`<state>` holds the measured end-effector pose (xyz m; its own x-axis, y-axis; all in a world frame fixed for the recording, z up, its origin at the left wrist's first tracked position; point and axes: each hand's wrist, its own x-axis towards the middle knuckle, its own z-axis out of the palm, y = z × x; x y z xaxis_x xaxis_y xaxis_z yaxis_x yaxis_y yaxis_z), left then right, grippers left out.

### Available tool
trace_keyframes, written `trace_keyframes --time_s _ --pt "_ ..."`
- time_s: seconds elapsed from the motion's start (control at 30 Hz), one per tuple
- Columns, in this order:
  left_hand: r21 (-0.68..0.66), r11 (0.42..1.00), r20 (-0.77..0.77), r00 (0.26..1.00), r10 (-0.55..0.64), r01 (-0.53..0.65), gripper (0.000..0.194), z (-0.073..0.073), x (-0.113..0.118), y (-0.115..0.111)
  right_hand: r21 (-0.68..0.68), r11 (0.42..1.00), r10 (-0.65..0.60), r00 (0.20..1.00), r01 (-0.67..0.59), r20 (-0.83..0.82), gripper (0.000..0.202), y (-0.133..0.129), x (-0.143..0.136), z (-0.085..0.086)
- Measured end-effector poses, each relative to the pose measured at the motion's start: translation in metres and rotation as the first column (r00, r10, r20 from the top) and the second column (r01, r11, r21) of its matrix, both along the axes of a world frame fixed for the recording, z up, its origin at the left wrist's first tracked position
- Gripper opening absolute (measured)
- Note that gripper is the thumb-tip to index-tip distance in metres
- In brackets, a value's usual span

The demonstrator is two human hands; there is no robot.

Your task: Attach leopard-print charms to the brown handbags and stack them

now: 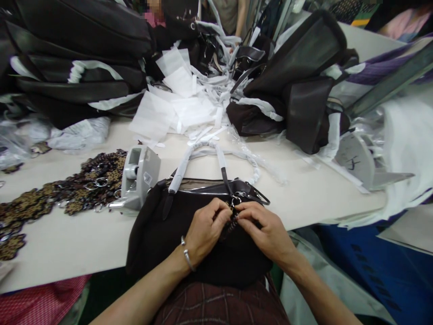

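Note:
A dark handbag (158, 239) lies at the table's front edge, its zipped top facing away from me and its wrapped handles (181, 169) reaching back over the table. At the base of one handle, my left hand (207, 228) and my right hand (265, 228) meet with pinched fingers. Between them is a small bag charm (231, 228), mostly hidden by the fingers, close below a metal ring (236, 200). Both hands are closed on the charm or its fitting; the exact grip points are covered. My left wrist carries a silver bracelet.
Left of the bag stands a grey tape dispenser (144, 176) beside a heap of patterned charms (88, 185) with rings. Dark bags (311, 108) pile up at both sides. White paper sheets (182, 104) lie at the back. Another dispenser (358, 162) stands right. A person's arm shows behind.

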<state>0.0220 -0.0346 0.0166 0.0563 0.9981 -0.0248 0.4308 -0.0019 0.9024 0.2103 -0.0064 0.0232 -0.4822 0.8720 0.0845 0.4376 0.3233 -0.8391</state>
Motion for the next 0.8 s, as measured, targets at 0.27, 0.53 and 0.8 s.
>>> trace_keyframes --time_s 0.27,0.53,0.8 --pt "-0.013 0.997 -0.223 0.972 -0.072 0.071 0.009 -0.023 0.004 0.027 -0.306 0.940 -0.180 0.981 0.149 -0.074 0.015 0.003 -0.002 -0.001" --pt "-0.329 0.935 0.341 0.940 -0.014 0.134 0.017 -0.019 -0.008 0.023 -0.279 0.935 -0.231 0.973 0.218 -0.016 0.017 0.000 -0.011 0.005" --pt "-0.448 0.868 0.587 0.802 0.106 0.213 0.029 -0.016 -0.010 0.026 -0.176 0.978 -0.088 0.988 0.111 0.131 0.013 0.001 -0.012 0.008"
